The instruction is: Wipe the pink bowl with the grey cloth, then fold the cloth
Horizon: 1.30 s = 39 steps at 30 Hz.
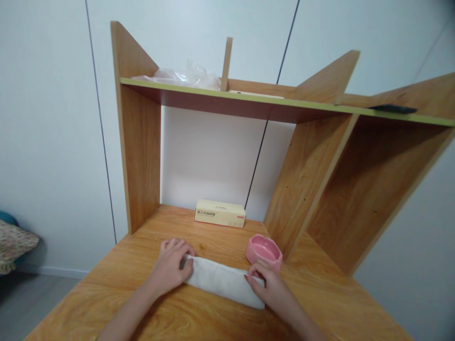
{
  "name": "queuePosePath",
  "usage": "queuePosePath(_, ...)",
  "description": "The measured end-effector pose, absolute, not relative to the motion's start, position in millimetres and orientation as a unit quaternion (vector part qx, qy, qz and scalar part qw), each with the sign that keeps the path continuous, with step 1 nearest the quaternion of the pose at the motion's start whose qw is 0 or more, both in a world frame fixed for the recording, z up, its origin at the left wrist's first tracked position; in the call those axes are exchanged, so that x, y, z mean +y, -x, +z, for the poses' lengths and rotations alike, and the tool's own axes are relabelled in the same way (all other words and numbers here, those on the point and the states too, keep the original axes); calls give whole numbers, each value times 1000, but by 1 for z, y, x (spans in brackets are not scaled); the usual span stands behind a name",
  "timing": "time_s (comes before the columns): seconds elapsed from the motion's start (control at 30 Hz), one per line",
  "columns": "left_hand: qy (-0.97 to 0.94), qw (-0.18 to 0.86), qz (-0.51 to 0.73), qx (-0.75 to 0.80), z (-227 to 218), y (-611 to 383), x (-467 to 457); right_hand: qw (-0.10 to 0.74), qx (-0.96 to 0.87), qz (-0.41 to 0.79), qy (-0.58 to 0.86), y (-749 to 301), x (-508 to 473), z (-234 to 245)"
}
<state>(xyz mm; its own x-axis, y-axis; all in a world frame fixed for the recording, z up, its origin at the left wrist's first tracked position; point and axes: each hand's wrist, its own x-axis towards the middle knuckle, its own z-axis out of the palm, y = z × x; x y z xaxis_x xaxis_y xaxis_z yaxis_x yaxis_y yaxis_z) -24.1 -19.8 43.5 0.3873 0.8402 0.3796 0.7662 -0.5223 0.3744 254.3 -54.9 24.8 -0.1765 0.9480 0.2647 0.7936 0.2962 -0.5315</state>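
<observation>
A white cloth, folded into a long narrow strip, lies on the wooden desk. My left hand rests on its left end with the fingers curled over the edge. My right hand pinches the cloth's right end between thumb and fingers. A small pink bowl stands just behind my right hand, close to the cloth but apart from it.
A pale yellow box lies at the back of the desk against the white wall. Wooden uprights and a shelf rise above; crumpled clear plastic and a dark flat object sit on top. A patterned cushion shows at far left.
</observation>
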Motion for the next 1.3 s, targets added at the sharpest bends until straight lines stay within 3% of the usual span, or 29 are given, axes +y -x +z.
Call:
queuePosePath(0.27, -796, 45, 279, 536, 29, 24, -10, 254, -730, 49, 633, -248, -53, 16)
queuePosePath(0.73, -901, 157, 210, 346, 34, -1, -40, 223, -641, 259, 687, -270, -52, 8)
queuePosePath(1.0, -885, 99, 234, 391, 28, -1, -39, 280, -628, 275, 672, -273, -49, 34)
queuePosePath(1.17, -891, 99, 230, 378, 30, -5, -46, 254, -621, 190, 717, -256, -42, 69)
queuePosePath(1.3, -852, 100, 295, 421, 29, -3, -37, 178, -626, 59, 756, -202, -41, 97)
